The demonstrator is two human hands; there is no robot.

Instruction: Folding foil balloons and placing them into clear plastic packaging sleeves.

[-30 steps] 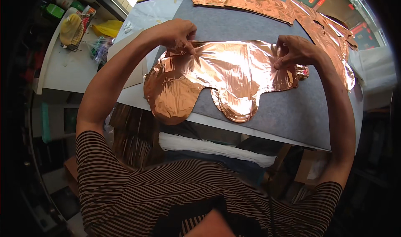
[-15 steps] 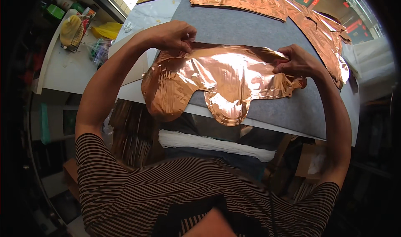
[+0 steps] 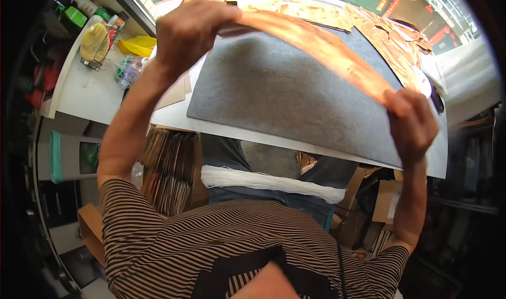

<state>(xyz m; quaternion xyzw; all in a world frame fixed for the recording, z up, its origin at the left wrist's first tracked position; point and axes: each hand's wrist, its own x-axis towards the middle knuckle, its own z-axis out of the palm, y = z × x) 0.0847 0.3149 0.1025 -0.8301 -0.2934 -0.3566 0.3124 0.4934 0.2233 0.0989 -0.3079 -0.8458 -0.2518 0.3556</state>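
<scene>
A flat copper-coloured foil balloon is stretched between my two raised hands above the table. It shows nearly edge-on, as a bright, blurred band sloping down to the right. My left hand, closed on one end, is higher and farther away. At the other end, my right hand grips the foil with curled fingers, smeared a little by motion. Below the foil lies a dark grey mat on the white table. More flat copper foil balloons lie behind it, along the far edge and at the far right.
On a white counter at left are a wire basket with a yellow item, a yellow bag and bottles. A hank of white string lies across my lap. Stacked card sheets and a cardboard box sit below the table edge.
Both hands have lifted the foil balloon off the grey mat. The left hand went up and leftward, the right hand outward and nearer. Its lobed face, seen before, has turned out of sight.
</scene>
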